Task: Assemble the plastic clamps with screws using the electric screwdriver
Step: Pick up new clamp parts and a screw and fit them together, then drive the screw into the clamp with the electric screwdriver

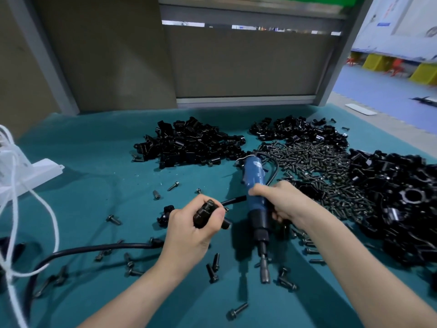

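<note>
The left hand (189, 230) curls its fingers round a glossy black plastic clamp (205, 213), thumb pressed along its top. Just right of those fingers, the right hand (281, 202) wraps the smooth blue barrel of the electric screwdriver (256, 185), its steel bit pointing down. Beyond the knuckles, dark flanged screws (319, 166) and piles of clamps (189, 143) lie on teal cloth (94, 185). The screwdriver's label is too blurred to read.

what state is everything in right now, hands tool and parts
left hand, gripping the plastic clamp
plastic clamp, held, no bit on it
right hand, gripping the electric screwdriver
electric screwdriver, held, bit apart from the clamp
screw pile, loose heap on the cloth
clamp pile, loose heap
stray screws, scattered, lying flat
black cable, slack on the cloth
</note>
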### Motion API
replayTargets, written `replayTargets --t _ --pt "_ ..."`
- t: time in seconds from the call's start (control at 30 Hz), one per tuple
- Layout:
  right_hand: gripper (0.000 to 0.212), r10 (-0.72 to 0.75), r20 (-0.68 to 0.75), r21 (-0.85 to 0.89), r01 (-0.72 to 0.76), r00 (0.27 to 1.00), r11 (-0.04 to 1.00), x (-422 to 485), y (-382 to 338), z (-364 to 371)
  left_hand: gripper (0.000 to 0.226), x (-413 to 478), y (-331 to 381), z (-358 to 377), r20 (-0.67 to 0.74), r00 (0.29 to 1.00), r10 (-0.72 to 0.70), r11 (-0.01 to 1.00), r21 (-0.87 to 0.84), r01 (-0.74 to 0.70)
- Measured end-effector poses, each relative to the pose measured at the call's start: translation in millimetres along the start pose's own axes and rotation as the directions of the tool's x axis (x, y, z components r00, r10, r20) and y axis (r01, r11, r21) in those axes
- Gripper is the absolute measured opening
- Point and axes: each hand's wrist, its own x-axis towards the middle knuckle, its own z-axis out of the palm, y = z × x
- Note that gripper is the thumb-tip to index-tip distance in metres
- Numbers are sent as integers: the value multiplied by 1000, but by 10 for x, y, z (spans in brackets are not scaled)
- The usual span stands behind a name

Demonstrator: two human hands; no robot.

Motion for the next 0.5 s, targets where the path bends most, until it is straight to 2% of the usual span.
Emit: replayTargets --t 0.03,0.07,0.1,0.17,0.23,0.27,0.3,0.37,0.5 --pt "42 4 39 192 -11 999 981 9 -20 -11 23 -4 0 -3 -6 1000 -18 1000 -19 17" --pt "46 0 90 398 -35 996 916 23 -49 -25 26 -2 0 -5 -11 999 -38 998 -47 37" --pt "47 -22 144 593 -69 989 803 35 -101 -50 30 3 -6 -3 -9 998 -58 995 -79 57" --pt "43 -137 231 885 -149 963 441 54 -261 -86 38 18 -13 1 9 995 -96 984 -149 96" --pt "48 -298 214 976 -212 930 41 74 -452 -97 36 49 -6 -8 29 989 -143 962 -230 146" --pt "52 -334 180 972 -220 925 -85 82 -540 -84 33 61 -8 -13 36 983 -177 946 -270 180" --pt "51 -342 139 970 -197 929 -140 82 -617 -62 31 71 -15 -21 42 977 -210 930 -300 213" --pt "43 -314 57 986 -102 948 -129 109 -699 -3 33 83 -33 -42 48 969 -241 916 -319 244" --pt "58 -336 27 991 -69 941 -113 202 -680 72 43 116 -80 -72 41 977 -209 959 -188 213"
